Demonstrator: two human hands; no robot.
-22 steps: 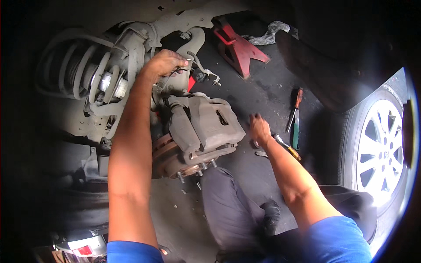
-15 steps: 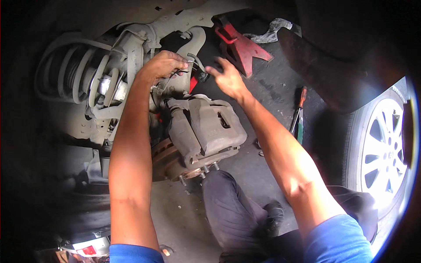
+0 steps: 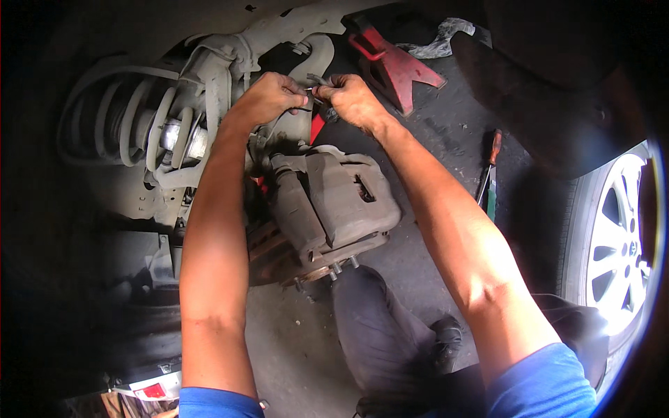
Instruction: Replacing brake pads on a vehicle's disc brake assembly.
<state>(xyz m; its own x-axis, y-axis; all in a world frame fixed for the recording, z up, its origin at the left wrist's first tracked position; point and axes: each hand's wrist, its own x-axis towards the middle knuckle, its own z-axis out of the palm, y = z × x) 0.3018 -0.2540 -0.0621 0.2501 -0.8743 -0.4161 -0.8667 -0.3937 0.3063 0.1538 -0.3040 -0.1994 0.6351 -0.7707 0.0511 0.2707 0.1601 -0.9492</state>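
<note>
My left hand (image 3: 272, 101) is closed in a pinch on a thin wire end, mostly hidden by the fingers. Facing it, my right hand (image 3: 350, 101) pinches a short grey hose-like piece (image 3: 317, 79), whose end sticks out above the fingers. A tiny pale tip shows between the two hands, which nearly touch. Both are above and beyond a dusty brake caliper (image 3: 341, 202), beside the suspension arm (image 3: 319, 56). Below the caliper, the rusty brake disc (image 3: 268, 254) shows its wheel studs (image 3: 336, 268).
On the left is a coil spring (image 3: 162, 132) around a shock absorber. A red jack stand (image 3: 401, 73) stands beyond my right hand. To the right lie an orange-handled screwdriver (image 3: 495, 148) and a wheel (image 3: 617, 244). My knee (image 3: 359, 292) is below the caliper.
My right hand has moved left toward my left hand, and its spread fingers have closed on the grey hose-like piece. The view has shifted slightly.
</note>
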